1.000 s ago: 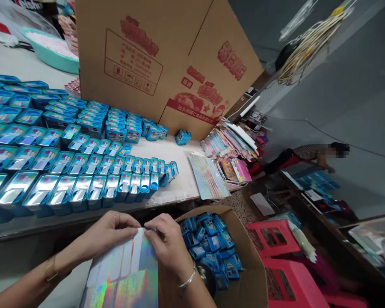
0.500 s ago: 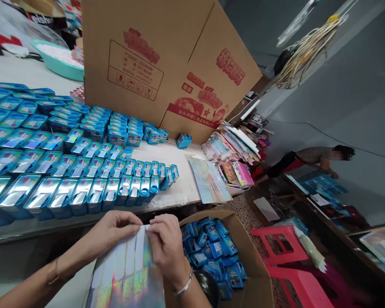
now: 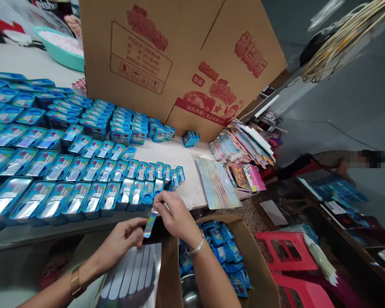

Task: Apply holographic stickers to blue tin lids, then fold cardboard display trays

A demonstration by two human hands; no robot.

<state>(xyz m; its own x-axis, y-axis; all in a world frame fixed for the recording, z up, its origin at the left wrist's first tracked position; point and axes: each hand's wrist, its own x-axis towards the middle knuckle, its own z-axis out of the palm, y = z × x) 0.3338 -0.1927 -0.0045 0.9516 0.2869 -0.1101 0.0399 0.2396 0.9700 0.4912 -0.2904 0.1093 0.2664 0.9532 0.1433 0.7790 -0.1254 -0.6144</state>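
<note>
My right hand [image 3: 175,214] pinches the top of a narrow holographic sticker strip [image 3: 150,224], lifted off the sheet and hanging near the table's front edge. My left hand [image 3: 123,241] is closed on the upper edge of the holographic sticker sheet [image 3: 133,271], which shows pale gaps where strips were peeled. Just beyond my hands lie rows of small blue tins [image 3: 83,171] with shiny strips on their lids, covering the white table [image 3: 179,156].
A tall brown carton [image 3: 167,55] with red print stands at the table's back. An open box of blue tins [image 3: 227,252] sits below on the right. Sticker sheets [image 3: 216,182], piled card packs [image 3: 244,147], pink stools [image 3: 285,252] and another person [image 3: 333,160] are to the right.
My right hand has peeled one strip off the sheet and lifted it toward the tins. The sheet has dropped lower with my left hand.
</note>
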